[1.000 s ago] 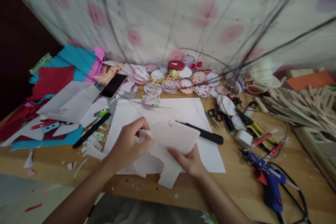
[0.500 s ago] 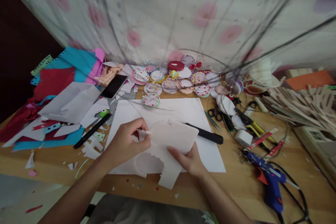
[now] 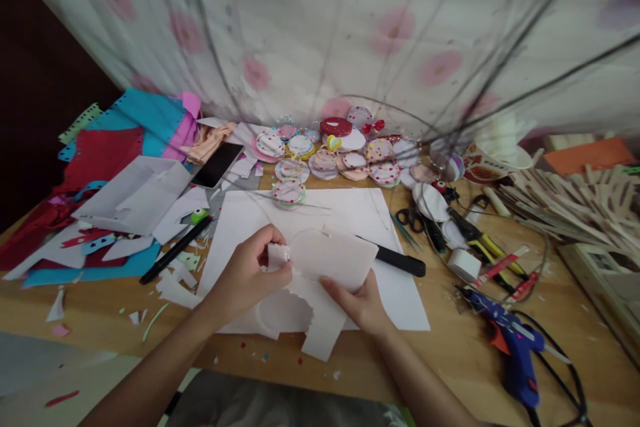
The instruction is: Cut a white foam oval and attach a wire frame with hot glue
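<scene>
A white sheet of card or foam (image 3: pixel 345 255) with a ragged, cut-out lower edge is held over a larger white sheet (image 3: pixel 363 207) on the table. My right hand (image 3: pixel 361 303) pinches it at the lower right, thumb on top. My left hand (image 3: pixel 256 267) is closed at the sheet's left side, thumb and fingers around a small white piece (image 3: pixel 278 255) with a rough edge. Whether that piece is still joined to the sheet cannot be seen. A black-handled cutter (image 3: pixel 400 259) lies just beyond my right hand, its tip partly hidden by the held sheet.
Several round decorated pieces (image 3: pixel 289 192) line the back. Coloured sheets, scraps, a white box (image 3: pixel 135 193), a phone (image 3: pixel 219 165) and a black pen (image 3: pixel 173 255) lie left. On the right are scissors (image 3: pixel 411 219), yellow-black pliers (image 3: pixel 483 240), a blue glue gun (image 3: pixel 515 347) and wooden sticks (image 3: pixel 565 203).
The small white piece in my left hand has turned up and shows more of its face. My right hand and the held sheet have hardly moved.
</scene>
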Motion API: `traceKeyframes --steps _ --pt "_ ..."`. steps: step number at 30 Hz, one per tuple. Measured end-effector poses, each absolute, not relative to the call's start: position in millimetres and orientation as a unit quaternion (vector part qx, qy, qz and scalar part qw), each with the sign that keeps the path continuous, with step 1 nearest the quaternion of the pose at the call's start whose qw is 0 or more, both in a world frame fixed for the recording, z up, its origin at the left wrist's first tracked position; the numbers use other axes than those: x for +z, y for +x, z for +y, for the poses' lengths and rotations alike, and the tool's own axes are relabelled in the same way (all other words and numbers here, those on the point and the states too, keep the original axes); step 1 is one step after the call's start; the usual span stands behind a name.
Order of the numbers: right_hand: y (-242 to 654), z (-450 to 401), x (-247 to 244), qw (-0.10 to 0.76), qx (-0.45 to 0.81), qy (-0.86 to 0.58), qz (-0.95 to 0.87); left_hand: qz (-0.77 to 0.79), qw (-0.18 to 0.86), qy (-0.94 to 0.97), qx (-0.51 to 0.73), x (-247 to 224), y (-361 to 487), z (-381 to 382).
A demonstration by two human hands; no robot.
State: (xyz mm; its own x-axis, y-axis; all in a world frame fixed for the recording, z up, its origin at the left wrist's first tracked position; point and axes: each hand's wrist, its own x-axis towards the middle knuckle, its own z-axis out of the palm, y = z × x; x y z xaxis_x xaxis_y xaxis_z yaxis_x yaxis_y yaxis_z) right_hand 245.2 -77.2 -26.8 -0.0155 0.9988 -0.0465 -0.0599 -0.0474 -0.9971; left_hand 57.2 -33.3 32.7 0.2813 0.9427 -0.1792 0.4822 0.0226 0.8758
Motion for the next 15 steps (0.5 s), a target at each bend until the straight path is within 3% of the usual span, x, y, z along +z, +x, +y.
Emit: traceKeyframes --steps 11,15 --pt "246.1 -75.9 -27.8 0.499 0.541 -0.490 -0.467 0.502 0.565 0.597 0.270 35.1 52.3 -34.6" --pt "247.5 -65.5 -33.3 0.558 0.531 -0.434 -0.467 0.539 0.392 0.653 0.361 60.4 40.5 -40.0"
